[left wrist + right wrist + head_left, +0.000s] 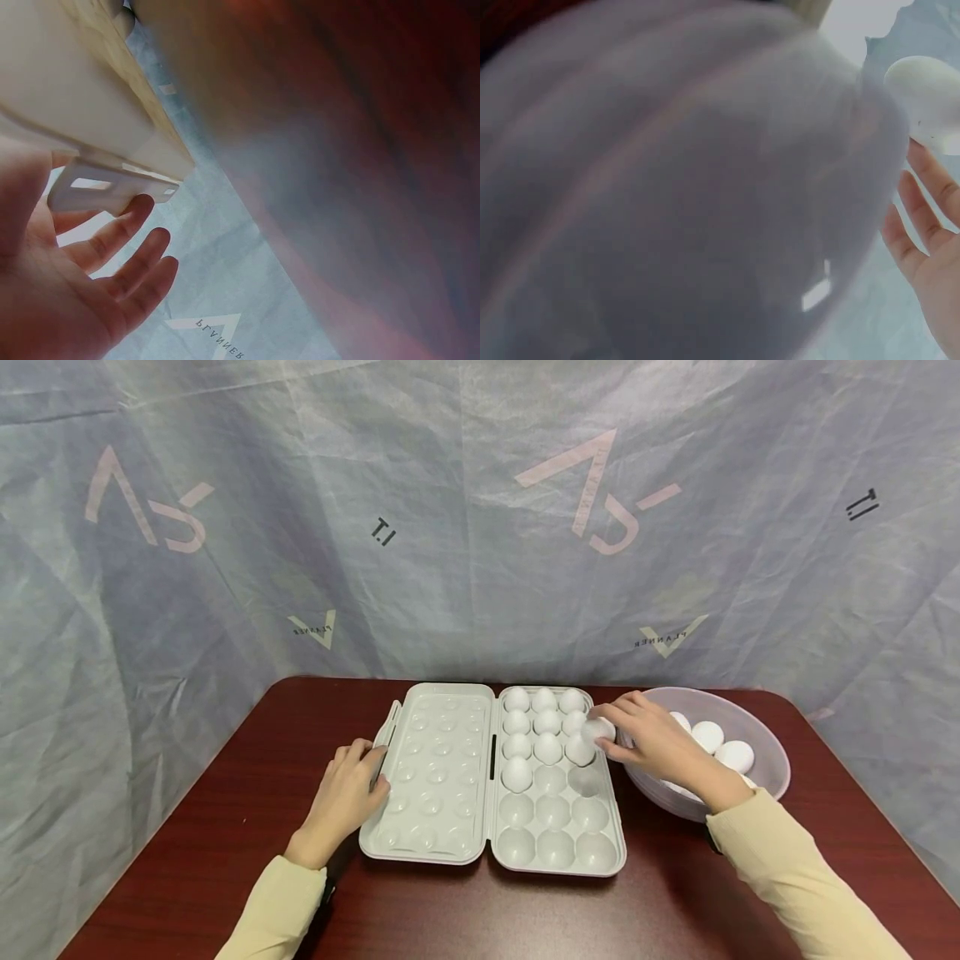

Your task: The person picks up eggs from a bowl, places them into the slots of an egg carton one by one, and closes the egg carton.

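An open white egg carton (487, 777) lies on the table, its dimpled lid (438, 768) to the left and its tray of round cups (555, 814) to the right. White eggs (547, 722) fill the far three rows, and one more sits at the left of the row after them. My right hand (652, 739) pinches a white egg (597, 732) between thumb and fingers, over the tray's right edge. At the lid's outer edge, my left hand (343, 793) lightly holds the rim by the latch flap (112, 187). My left thumb is hidden in the left wrist view.
A translucent bowl (776, 768) with several white eggs (733, 757) stands right of the carton, under my right forearm. In the right wrist view the bowl's wall (705, 187) fills most of the frame. A grey printed curtain (465, 543) hangs behind the dark red table (217, 827).
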`<state>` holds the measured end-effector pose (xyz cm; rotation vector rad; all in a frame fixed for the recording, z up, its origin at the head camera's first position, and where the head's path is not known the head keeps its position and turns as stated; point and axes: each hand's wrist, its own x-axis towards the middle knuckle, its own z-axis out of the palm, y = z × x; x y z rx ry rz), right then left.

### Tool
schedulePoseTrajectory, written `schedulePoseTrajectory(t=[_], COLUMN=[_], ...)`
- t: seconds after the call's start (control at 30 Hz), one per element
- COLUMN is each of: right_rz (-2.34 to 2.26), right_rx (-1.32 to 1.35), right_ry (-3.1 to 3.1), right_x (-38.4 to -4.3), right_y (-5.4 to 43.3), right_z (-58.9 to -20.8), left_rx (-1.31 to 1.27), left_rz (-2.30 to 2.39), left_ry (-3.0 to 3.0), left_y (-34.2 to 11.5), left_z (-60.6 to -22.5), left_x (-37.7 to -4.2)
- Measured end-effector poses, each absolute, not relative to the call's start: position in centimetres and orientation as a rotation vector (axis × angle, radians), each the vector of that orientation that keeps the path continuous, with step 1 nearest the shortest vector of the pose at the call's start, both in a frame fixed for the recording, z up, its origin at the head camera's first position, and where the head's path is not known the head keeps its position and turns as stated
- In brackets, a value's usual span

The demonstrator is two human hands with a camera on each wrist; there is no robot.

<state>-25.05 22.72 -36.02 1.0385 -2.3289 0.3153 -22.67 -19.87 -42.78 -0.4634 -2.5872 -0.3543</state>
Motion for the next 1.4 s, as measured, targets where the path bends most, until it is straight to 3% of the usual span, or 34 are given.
schedulePoseTrajectory(t=[0.63, 1.4], right_rz=[0.298, 0.194], right_rx=[1.149, 1.165], right_ry=[-2.407, -2.391], right_x=[-24.5, -24.3], right_y=[18.7, 17.5], right_z=[-38.9, -40.8], left_rx=[-0.448, -0.442], left_rz=[-0.357, -0.363], left_ry=[-2.605, -2.617], left_y=[-19.8, -19.8], left_z=[-42.7, -42.5], left_x=[-22.6, -22.6])
